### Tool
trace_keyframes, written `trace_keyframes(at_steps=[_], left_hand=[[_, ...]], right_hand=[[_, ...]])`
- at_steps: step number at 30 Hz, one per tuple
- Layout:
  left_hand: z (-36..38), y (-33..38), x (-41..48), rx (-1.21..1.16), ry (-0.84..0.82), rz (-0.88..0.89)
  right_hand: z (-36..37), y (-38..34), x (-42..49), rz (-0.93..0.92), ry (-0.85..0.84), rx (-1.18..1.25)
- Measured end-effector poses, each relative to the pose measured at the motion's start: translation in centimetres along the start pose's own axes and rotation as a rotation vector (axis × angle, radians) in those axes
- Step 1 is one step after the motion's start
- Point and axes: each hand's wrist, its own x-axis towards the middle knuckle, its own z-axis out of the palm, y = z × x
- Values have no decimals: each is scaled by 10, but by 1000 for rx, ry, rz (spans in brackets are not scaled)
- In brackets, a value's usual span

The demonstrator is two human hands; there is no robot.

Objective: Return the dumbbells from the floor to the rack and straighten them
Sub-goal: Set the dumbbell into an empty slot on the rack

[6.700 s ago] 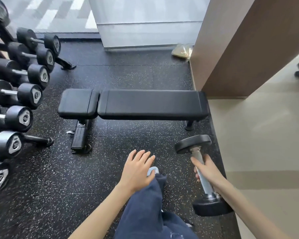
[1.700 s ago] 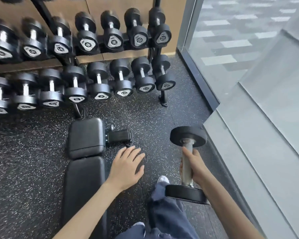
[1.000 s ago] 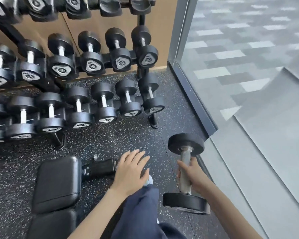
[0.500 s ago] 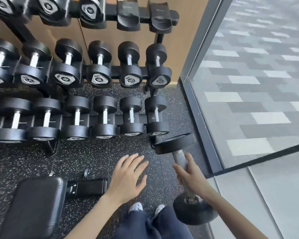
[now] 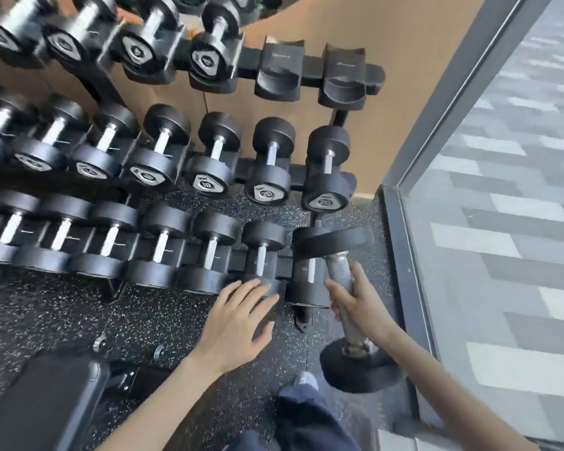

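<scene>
My right hand (image 5: 360,301) grips the steel handle of a black dumbbell (image 5: 341,275), carried at a tilt in front of the right end of the rack's lowest row. My left hand (image 5: 238,323) hangs open, fingers spread, just before the lowest row's dumbbells. The three-tier rack (image 5: 310,65) fills the upper left, loaded with several black dumbbells. Two cradles stand bare at the right end of the top tier, one (image 5: 279,71) beside the other (image 5: 344,78).
A glass wall with a dark frame (image 5: 401,255) runs close on the right. A black bench pad (image 5: 43,405) lies at the lower left on the speckled rubber floor (image 5: 62,314). My trouser leg and shoe (image 5: 303,415) show at the bottom.
I have walked from the bench to the rack carrying the dumbbell. In the last half second the rack has come closer, and the top tier's bare cradles are larger in view.
</scene>
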Motion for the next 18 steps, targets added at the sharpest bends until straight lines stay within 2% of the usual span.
trace_keyframes(at_steps=[5,13,18], left_hand=[[-5,15,72,6,54,45],[-8,20,165,-11,138,97],[4,10,225,7,144,128]], right_hand=[[-59,-12,63,-51,-30,16],[-125,-21,138,48,24,253],[-144,-23,186,61,70,247]])
